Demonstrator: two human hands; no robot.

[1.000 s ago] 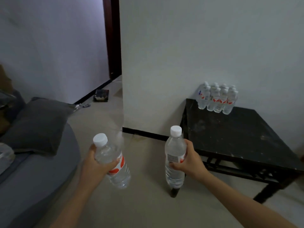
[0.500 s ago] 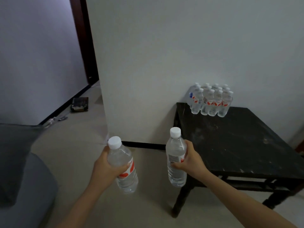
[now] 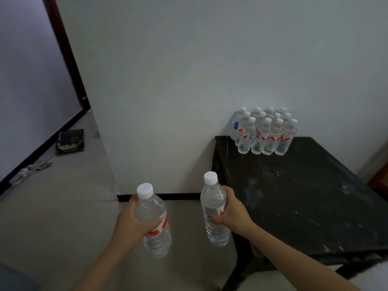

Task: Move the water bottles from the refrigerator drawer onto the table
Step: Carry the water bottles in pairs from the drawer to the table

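While both carried bottles are hanging over the floor, short of the dark surface [image 3: 304, 196], the task is standing partway done. At far left, a flat dark object [image 3: 70, 141] is lying on the floor by the wall. The left hand [image 3: 130, 223] is gripping the left bottle [image 3: 154, 223] at mid-body, fingers wrapping around the label. Its long axis is leaning, with the white cap pointing up and slightly left and the base angling down to the right. The right hand [image 3: 233, 213] is clamping its fingers around the right bottle [image 3: 214, 208], which is riding near upright, cap up, just beside the surface's left edge. At the far left corner, against the wall, a cluster of bottles [image 3: 264, 133] is already standing upright in rows. By this evidence many bottles are delivered and these two are awaiting placement. Whether the drawer is holding more cannot be told.
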